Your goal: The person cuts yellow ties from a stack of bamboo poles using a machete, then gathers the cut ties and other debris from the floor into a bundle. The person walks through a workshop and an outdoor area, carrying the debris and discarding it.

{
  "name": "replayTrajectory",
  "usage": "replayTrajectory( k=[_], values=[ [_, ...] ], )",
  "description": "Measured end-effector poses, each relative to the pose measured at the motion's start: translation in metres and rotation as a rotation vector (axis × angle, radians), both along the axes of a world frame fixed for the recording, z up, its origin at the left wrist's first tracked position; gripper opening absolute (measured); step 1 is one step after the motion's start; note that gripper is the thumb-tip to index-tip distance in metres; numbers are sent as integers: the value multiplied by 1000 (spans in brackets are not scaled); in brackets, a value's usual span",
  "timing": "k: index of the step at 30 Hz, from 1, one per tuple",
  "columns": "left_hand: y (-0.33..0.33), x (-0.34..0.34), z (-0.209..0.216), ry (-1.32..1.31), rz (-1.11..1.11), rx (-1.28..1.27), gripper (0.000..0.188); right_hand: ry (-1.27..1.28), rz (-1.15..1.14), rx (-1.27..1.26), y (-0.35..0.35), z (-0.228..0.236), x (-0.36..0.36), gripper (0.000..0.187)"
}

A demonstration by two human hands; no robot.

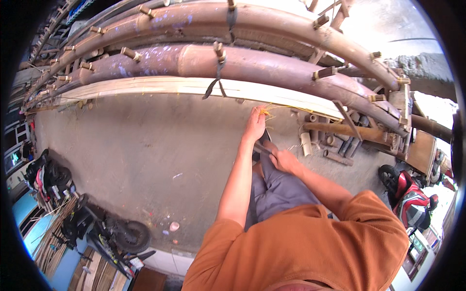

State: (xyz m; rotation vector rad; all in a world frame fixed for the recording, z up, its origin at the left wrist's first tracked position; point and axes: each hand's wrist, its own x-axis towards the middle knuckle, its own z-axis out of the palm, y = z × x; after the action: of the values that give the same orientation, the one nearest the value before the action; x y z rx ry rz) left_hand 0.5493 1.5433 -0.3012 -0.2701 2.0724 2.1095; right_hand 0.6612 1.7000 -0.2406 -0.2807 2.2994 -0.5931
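Note:
My left hand (255, 127) is stretched out in front of me, its fingers closed round a small bunch of yellow strands (264, 112) whose loose ends fan out. Below and to the right, my right hand (285, 161) is wrapped round a dark, thin tool (263, 149) that looks like a knife; it lies over my legs, and its far part is hard to make out. Just beyond my left hand, pale split strips (160, 86) run along under a thick bamboo pole (252, 64). A black strap (216, 80) hangs from that pole over the strips.
A second bamboo pole (276, 17) with short pegs runs farther back. Cut bamboo pieces (335, 140) lie on the floor to the right. A red motorbike (412, 201) stands at the right, and a dark motorbike (109, 233) at the lower left. Concrete floor (145, 145) spreads to my left.

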Motion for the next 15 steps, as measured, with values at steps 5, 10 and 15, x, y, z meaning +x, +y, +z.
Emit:
replayTrajectory(
  k=[5, 10, 15],
  values=[
    [70, -49, -2, -236, 339, 487, 18, 5, -242, 86, 78, 32, 35, 27],
    [96, -85, -13, -218, 478, 562, 23, 11, -405, 73, 110, 50, 33, 25],
    [86, -65, -8, -363, 304, 366, 28, 154, -458, 0, 124, 54, 17, 25]
  ],
)
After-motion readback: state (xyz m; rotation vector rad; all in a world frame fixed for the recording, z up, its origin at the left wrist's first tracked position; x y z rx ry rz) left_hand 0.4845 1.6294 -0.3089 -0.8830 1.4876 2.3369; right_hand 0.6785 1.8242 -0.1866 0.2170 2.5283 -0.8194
